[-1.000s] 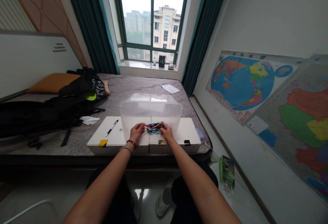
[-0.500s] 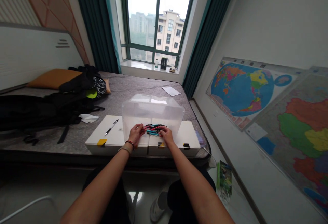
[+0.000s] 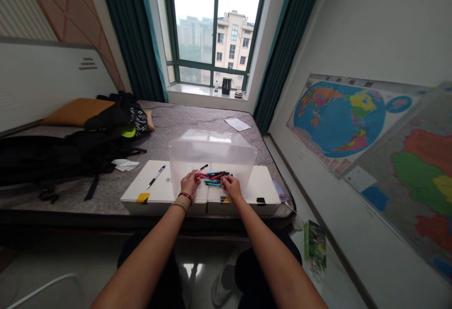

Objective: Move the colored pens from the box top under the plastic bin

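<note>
A heap of coloured pens, red, teal and black, lies on a white board in front of a clear plastic box. My left hand pinches one dark pen that sticks up and to the right, tilted above the heap. At the heap's right end, my right hand rests with fingers curled on the pens.
A single pen lies on the white board to the left. Black bags and an orange pillow cover the bed's left side. A paper sheet lies near the window. Maps hang on the right wall.
My left hand has lifted one dark pen out of the heap, its tip now pointing up and right. The right hand stays on the heap.
</note>
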